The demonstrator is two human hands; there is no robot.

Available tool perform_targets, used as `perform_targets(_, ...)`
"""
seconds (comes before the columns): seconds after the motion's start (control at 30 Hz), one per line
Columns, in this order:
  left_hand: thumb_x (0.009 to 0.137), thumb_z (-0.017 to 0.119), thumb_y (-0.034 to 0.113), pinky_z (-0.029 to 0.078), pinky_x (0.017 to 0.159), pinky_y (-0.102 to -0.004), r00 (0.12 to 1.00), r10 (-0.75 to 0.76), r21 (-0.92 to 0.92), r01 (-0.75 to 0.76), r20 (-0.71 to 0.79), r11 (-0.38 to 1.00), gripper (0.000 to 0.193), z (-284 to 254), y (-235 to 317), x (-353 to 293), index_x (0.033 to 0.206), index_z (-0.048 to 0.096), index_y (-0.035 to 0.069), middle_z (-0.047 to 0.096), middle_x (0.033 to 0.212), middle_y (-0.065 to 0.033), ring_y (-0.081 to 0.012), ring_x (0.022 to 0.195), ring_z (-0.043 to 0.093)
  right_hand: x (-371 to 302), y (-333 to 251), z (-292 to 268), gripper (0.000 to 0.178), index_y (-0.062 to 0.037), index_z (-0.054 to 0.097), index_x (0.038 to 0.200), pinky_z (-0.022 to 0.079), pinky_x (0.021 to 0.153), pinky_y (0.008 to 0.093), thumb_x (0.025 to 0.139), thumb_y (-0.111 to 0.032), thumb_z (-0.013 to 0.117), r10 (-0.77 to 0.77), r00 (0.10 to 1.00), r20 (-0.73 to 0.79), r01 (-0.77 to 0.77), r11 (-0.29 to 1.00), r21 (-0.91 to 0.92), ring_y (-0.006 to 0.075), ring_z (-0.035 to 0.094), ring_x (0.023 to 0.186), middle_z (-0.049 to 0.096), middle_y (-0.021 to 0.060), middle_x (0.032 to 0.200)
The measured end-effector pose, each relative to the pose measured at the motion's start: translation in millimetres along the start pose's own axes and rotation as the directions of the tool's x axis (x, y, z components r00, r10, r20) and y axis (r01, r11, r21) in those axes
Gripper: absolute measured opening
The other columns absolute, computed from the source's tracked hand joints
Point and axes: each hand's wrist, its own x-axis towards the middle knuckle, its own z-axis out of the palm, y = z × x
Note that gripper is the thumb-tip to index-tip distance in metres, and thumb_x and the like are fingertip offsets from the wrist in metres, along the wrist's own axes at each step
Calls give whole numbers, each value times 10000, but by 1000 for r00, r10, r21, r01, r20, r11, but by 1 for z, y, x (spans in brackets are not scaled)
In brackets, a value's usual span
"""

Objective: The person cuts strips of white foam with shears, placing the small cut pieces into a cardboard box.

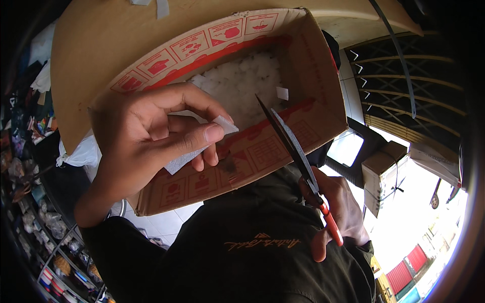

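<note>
Table: brown, beyond my open carton.
Left hand: pinching white strip over the carton.
Right hand: gripping scissors, blades slightly apart.
Technique: I should present the strip squarely to the blades.

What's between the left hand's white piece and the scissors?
Nothing stands between white piece and scissors in the head view; the open cardboard box shows behind.

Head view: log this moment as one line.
Left hand: pinching white strip | Right hand: holding scissors, blades slightly apart | Strip: clear of blades | Cardboard box: open, white pieces inside
</note>
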Motion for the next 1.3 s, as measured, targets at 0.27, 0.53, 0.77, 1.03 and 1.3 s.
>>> perform_targets(0.27,862,610,-19,519,539,-230,994,-59,-93,50,-91,994,193,12,7,-1,1023,512,-61,618,898,-143,-159,673,653,11,-16,2,1054,38,526,1041,375,484,333,342,-682,849,14,1000,9,-13,994,-110,229,501,483,474,69,565)
perform_targets(0.53,857,613,-48,567,585,-259,995,-75,-146,66,-61,987,207,11,1,-1,937,428,-5,621,837,-163,-207,732,687,16,-16,11,1063,74,544,1045,314,463,307,330,-652,847,-32,995,-93,25,997,-77,148,391,461,395,35,534)
perform_targets(0.77,859,612,-47,585,624,-270,997,-49,-158,40,-53,987,215,12,-1,0,914,413,12,629,875,-167,-219,774,694,21,-17,13,810,30,573,862,256,446,294,404,-552,902,41,993,-111,-42,999,-5,111,328,447,333,11,497)
perform_targets(1.03,841,649,-23,584,634,-279,988,-156,-71,155,-8,985,221,9,-2,-2,1000,503,-71,640,889,-168,-226,777,697,19,-19,7,567,-15,517,723,337,437,341,583,-421,888,27,993,-114,-34,998,-59,239,397,429,410,60,494)
perform_targets(1.3,894,609,47,559,514,-262,989,-148,-28,147,-6,989,139,6,-3,-4,906,568,-85,643,799,-168,-222,658,693,14,-13,3,658,-25,505,735,334,453,339,515,-513,889,75,996,-48,-74,997,12,224,407,451,423,58,525)
